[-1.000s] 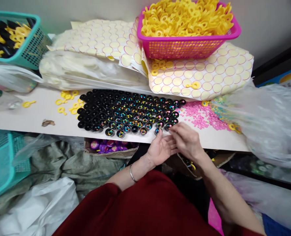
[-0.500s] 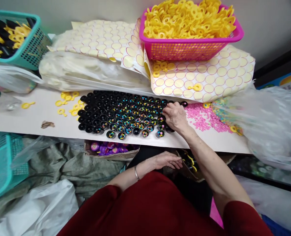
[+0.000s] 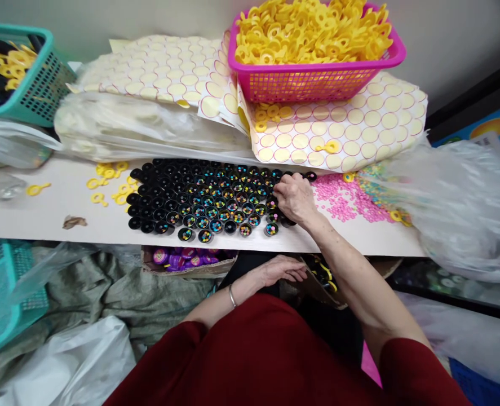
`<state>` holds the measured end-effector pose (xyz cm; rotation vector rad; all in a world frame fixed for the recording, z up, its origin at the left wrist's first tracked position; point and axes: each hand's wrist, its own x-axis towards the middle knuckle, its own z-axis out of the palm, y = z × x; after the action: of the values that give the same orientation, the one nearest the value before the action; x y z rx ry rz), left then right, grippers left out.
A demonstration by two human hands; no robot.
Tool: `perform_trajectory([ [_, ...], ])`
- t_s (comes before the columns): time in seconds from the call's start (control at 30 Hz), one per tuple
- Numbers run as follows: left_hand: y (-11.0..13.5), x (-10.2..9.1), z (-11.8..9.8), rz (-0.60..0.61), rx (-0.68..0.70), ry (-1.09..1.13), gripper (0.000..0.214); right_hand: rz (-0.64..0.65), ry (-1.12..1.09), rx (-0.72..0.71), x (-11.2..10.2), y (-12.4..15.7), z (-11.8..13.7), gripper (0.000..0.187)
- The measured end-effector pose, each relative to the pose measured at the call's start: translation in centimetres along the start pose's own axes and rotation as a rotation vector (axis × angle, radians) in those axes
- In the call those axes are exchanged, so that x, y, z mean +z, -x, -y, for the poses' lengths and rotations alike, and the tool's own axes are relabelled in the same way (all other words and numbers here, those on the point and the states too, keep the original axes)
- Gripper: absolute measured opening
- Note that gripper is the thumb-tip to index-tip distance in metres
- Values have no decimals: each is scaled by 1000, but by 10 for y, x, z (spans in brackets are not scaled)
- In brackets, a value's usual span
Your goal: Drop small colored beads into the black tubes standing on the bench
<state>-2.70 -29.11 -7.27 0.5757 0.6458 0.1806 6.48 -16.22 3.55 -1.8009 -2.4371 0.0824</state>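
Observation:
A packed cluster of small black cups, many holding coloured beads, sits on the white table. My right hand rests on the cluster's right edge, its fingers curled over the cups in a pinch; what they hold is hidden. My left hand lies below the table edge near my lap, fingers stretched out and loose, holding nothing. A pile of pink beads lies just right of my right hand.
A pink basket of yellow rings stands on sticker sheets at the back. A teal basket is at far left, loose yellow rings near the cups, plastic bags at right, a box of purple pieces under the table.
My right hand left my left hand and moved up onto the right edge of the cups. My left hand dropped below the table edge toward my lap.

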Motion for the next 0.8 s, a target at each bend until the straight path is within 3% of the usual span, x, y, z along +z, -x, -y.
perform_trajectory([
  [0.37, -10, -6, 11, -63, 39, -34, 46, 43, -5, 43, -3, 1, 4, 24],
  [0.47, -10, -7, 10, -77, 35, -32, 46, -20, -79, 42, -5, 4, 0, 25],
  [0.57, -8, -6, 8, -90, 28, -19, 46, -187, -213, 89, -6, 15, -16, 26],
  [0.67, -5, -5, 5, -102, 33, -10, 45, -336, -286, 343, -5, 43, -47, 27],
  [0.73, -4, -4, 2, -103, 42, -17, 44, -303, -247, 598, -1, 67, -68, 26],
  [0.8, -2, -1, 0, -99, 46, -33, 43, -190, -194, 793, 2, 90, -83, 26],
])
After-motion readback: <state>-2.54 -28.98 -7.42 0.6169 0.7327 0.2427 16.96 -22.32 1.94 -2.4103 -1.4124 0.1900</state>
